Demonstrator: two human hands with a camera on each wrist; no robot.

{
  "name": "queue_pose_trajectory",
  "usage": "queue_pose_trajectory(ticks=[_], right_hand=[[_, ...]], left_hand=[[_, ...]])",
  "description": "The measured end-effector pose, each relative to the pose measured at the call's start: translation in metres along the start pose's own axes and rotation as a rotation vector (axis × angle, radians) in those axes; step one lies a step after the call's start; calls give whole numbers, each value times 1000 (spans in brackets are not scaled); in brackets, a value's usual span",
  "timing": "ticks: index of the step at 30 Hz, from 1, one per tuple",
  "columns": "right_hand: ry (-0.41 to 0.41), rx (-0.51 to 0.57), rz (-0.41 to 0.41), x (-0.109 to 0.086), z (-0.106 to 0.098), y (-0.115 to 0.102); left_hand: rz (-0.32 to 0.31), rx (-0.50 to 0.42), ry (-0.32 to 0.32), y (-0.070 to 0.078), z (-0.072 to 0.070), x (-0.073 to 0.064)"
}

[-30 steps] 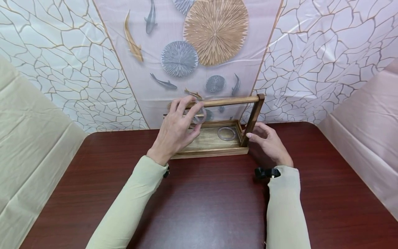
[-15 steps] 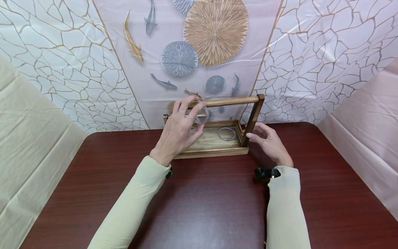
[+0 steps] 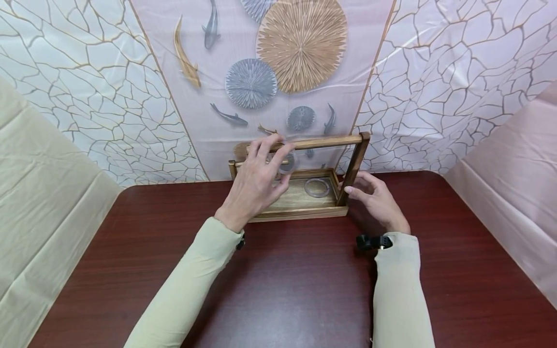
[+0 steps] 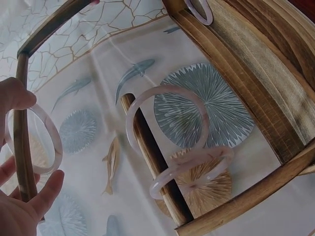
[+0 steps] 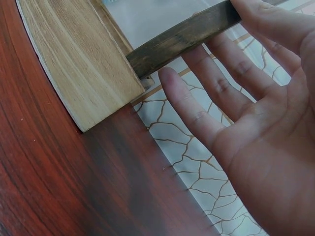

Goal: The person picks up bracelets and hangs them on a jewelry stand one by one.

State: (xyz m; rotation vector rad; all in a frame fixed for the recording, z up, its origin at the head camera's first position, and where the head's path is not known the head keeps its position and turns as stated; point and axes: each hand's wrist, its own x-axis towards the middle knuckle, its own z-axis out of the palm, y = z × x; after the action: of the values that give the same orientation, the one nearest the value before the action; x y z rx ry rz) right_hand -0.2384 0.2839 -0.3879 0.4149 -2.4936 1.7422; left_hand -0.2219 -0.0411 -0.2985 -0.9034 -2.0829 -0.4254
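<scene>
Bangle (image 4: 58, 142) upright round bar (image 3: 330, 142), pinched in left hand (image 3: 252, 181); bar's long axis sideways toward right hand (image 3: 377, 200), which grips post (image 3: 356, 163).

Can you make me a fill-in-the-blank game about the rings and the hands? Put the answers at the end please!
1. The left hand pinches a ring at the ____ bar (upper or lower?).
2. The other bar carries ____ rings (how many?).
3. In the tray, you can see ____ ring lying down (how many?).
4. The right hand holds a post made of ____.

Missing words: upper; two; one; wood.
</scene>
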Motion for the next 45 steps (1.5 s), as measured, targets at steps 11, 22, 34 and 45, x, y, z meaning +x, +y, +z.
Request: queue_pose_trajectory(ticks=[11, 22, 34, 45], right_hand=[[10, -5, 8, 0, 0, 1], [13, -13, 2, 1, 0, 1], [9, 7, 0, 0, 0, 2], [8, 9, -3, 0, 0, 2]], left_hand=[[9, 13, 8, 4, 5, 4], [-9, 10, 1, 9, 9, 9], [4, -2, 1, 15, 15, 13], [8, -5, -3, 17, 19, 17]])
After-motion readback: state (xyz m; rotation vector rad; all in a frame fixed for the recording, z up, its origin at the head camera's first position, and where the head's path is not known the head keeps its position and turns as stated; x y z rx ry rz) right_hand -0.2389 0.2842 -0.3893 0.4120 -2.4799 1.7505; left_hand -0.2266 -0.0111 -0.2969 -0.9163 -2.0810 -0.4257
